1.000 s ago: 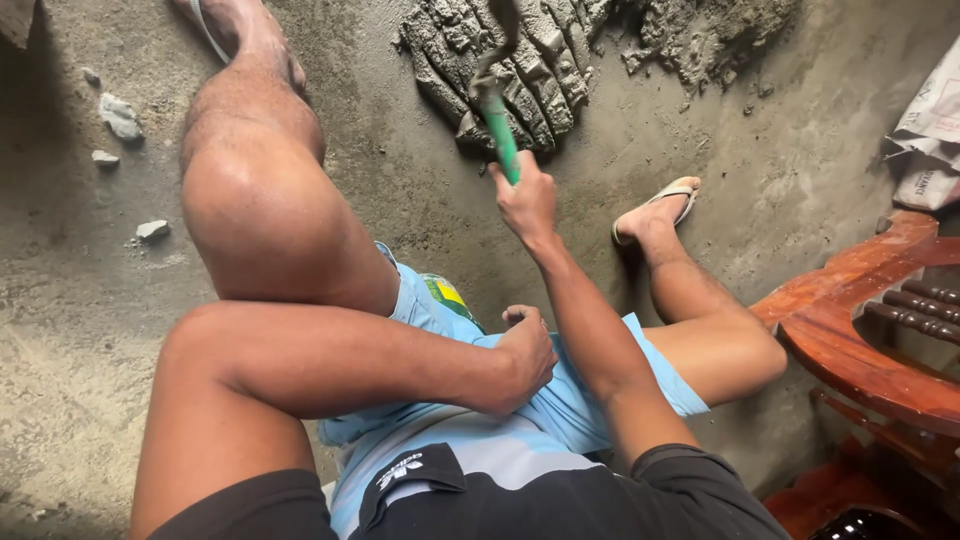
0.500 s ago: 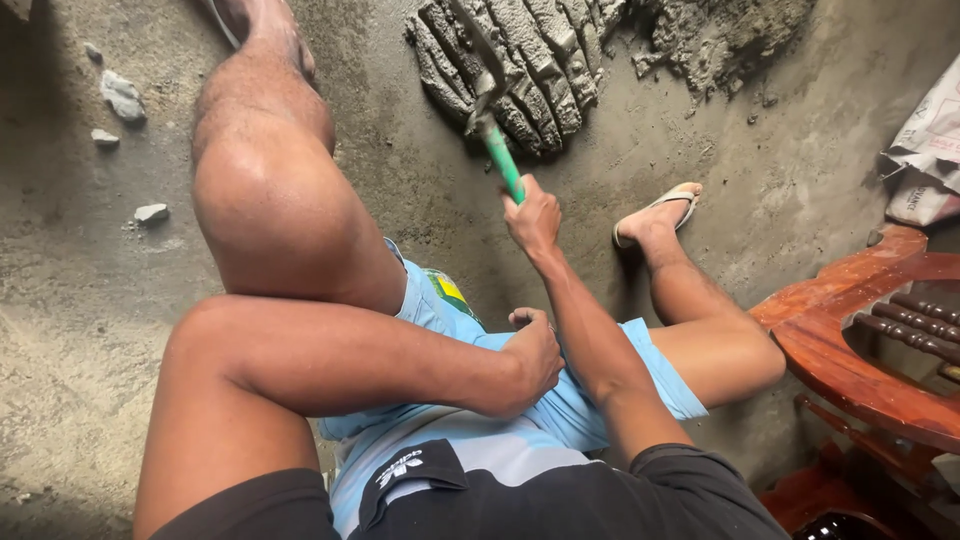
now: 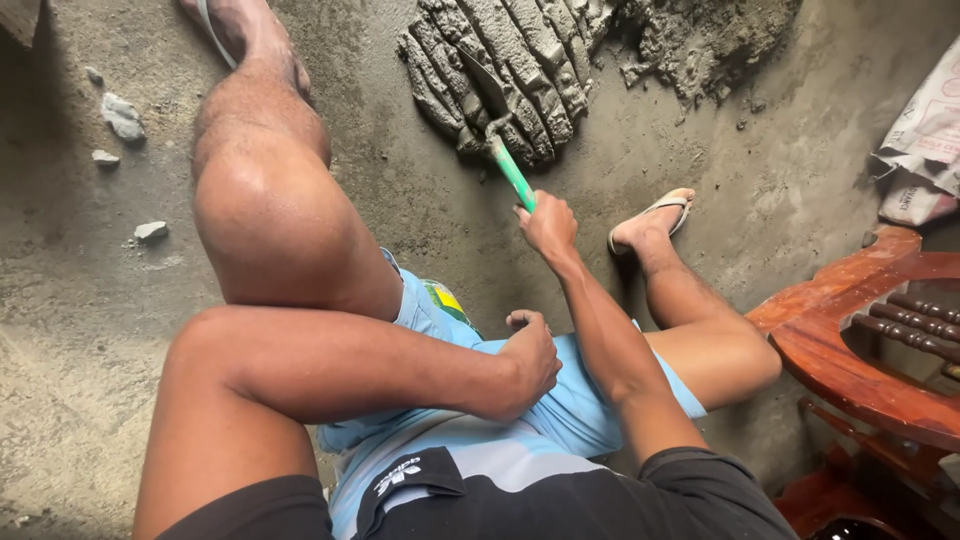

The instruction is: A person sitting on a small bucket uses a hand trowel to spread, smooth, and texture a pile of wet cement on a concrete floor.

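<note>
- A trowel (image 3: pixel 497 120) with a bright green handle and a grey, mortar-smeared blade lies with its blade on the ridged pile of wet mortar (image 3: pixel 520 70) on the concrete floor (image 3: pixel 90 330).
- The right hand (image 3: pixel 548 225) has its grip closed round the green handle's end, arm stretched forward.
- The left hand (image 3: pixel 530 360) rests loosely curled on the light blue shorts (image 3: pixel 570 400), holding nothing.
- A pale printed sack (image 3: pixel 925 140) lies crumpled at the right edge, above a reddish wooden chair (image 3: pixel 860 350).
- Small stones (image 3: pixel 122 115) lie at the left.

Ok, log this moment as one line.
right hand: grips green-handled trowel | blade: in wet mortar pile | left hand: rests on lap | seated on concrete floor
</note>
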